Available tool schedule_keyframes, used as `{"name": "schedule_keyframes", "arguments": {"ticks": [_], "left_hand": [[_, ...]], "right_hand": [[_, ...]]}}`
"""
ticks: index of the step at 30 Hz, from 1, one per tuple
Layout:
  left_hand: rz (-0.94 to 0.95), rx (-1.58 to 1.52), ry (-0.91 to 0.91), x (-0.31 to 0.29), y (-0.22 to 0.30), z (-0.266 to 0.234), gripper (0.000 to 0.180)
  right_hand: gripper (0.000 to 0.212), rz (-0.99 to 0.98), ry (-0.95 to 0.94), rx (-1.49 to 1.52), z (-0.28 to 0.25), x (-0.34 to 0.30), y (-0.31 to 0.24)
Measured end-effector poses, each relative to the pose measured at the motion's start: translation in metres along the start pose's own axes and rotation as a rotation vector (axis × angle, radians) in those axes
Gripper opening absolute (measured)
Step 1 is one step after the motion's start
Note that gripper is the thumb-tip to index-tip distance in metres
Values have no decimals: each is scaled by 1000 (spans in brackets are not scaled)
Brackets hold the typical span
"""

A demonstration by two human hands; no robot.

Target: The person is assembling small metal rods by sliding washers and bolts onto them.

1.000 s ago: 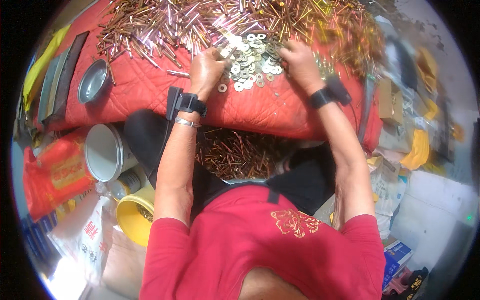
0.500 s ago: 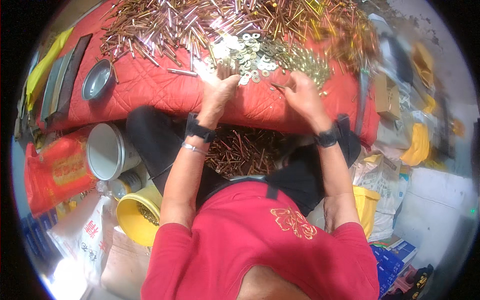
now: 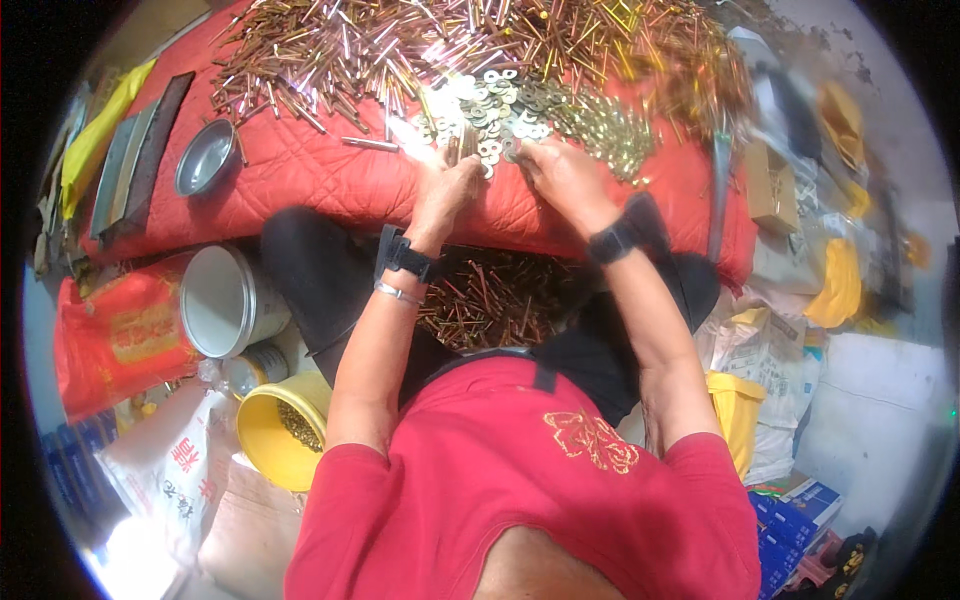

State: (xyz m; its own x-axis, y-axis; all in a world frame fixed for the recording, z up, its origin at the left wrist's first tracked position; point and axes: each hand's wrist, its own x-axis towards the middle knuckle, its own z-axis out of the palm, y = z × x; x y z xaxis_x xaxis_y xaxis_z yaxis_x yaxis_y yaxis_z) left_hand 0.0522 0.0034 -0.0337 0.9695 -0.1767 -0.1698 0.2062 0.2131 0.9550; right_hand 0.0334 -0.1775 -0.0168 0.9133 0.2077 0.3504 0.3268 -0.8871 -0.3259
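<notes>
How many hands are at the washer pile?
2. The left hand is at the near left of the washer pile, holding coppery rods; the right hand is at its near edge, farther right. No others show.

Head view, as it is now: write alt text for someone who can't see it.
The person's left hand holds a few brownish rods over a red quilted cover, while the right hand is at the edge of a pile of flat washers. Beyond lies a heap of copper-coloured rods; a metal bowl sits at left.

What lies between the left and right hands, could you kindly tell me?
In the head view, loose washers lie on the red cloth between the left hand and right hand.
</notes>
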Motion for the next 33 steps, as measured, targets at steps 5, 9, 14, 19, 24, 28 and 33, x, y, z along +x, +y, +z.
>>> {"name": "schedule_keyframes", "arguments": {"ticks": [5,9,14,19,24,28,33], "left_hand": [[-78,-279,5,-8,-1,-16,9],[-135,-489,-8,-17,6,-13,9],[-153,-582,-8,-25,11,-13,9],[-154,-614,-17,-23,5,-10,9],[-241,-445,-270,-23,5,-15,13],[-261,-332,-356,-28,17,-11,9],[-300,-189,-472,-28,31,-14,14]], "right_hand": [[12,-105,-228,-267,-6,20,-2],[15,-118,-534,-445,-14,59,-27],[16,-163,-631,-460,-17,55,-27],[21,-60,-210,169,-25,8,10],[21,292,-57,793,-43,-23,-11],[19,265,-91,826,-52,-26,-18],[20,152,-286,834,-61,-30,-7]]}}
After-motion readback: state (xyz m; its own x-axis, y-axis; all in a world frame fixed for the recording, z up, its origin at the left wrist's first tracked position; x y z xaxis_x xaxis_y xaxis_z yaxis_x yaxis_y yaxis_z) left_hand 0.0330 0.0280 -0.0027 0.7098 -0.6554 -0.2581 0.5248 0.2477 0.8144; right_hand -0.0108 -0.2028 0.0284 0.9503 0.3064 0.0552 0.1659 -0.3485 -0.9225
